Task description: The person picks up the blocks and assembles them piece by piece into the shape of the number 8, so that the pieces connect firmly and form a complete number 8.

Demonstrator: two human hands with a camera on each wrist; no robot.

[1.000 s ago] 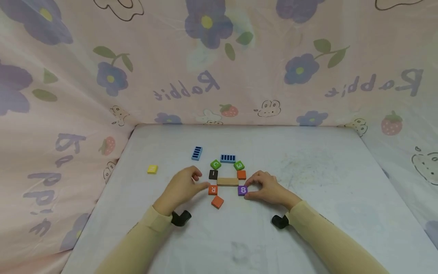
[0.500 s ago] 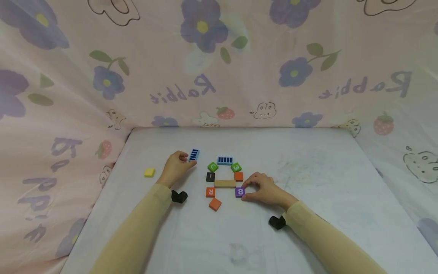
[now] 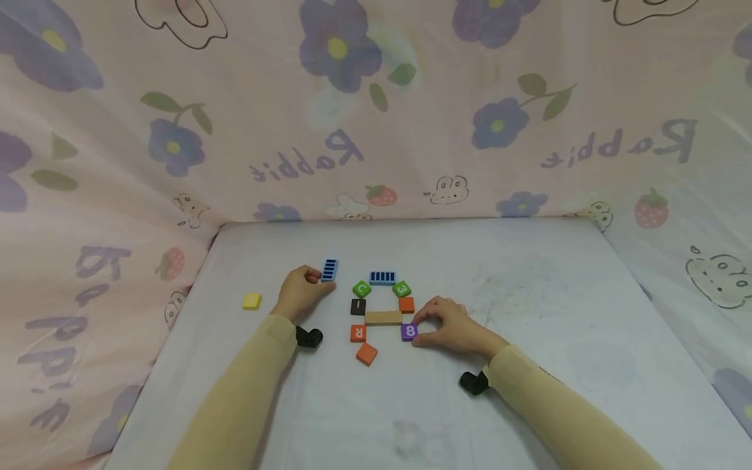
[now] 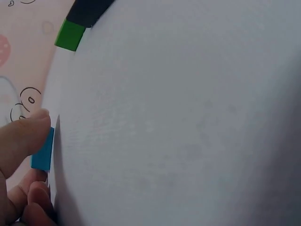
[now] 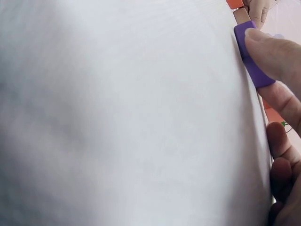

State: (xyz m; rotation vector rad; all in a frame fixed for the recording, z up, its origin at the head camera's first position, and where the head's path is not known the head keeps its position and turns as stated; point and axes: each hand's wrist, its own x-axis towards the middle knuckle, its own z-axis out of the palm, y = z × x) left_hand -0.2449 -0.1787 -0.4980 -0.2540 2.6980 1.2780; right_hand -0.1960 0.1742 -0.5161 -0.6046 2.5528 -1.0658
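Observation:
My left hand (image 3: 301,291) pinches the loose blue block (image 3: 329,270) with dark bars at its near end. In the left wrist view, the thumb and a finger are on either side of this blue block (image 4: 43,153). My right hand (image 3: 455,328) pinches the purple block (image 3: 409,332) marked 8 between thumb and finger. That block lies by the right end of a plain wooden block (image 3: 384,318). An orange R block (image 3: 358,333) lies near its left end, and a tilted orange block (image 3: 367,354) sits just in front.
Behind the wooden block lie a black block (image 3: 358,307), an orange block (image 3: 407,305), a green C block (image 3: 361,288), a green 3 block (image 3: 402,288) and a second barred blue block (image 3: 382,278). A yellow block (image 3: 252,301) sits apart at left. Printed cloth (image 3: 411,150) surrounds the table.
My left hand has left the orange R block, moved away from me and to the left, and taken hold of the loose blue block. My right hand stays on the purple block.

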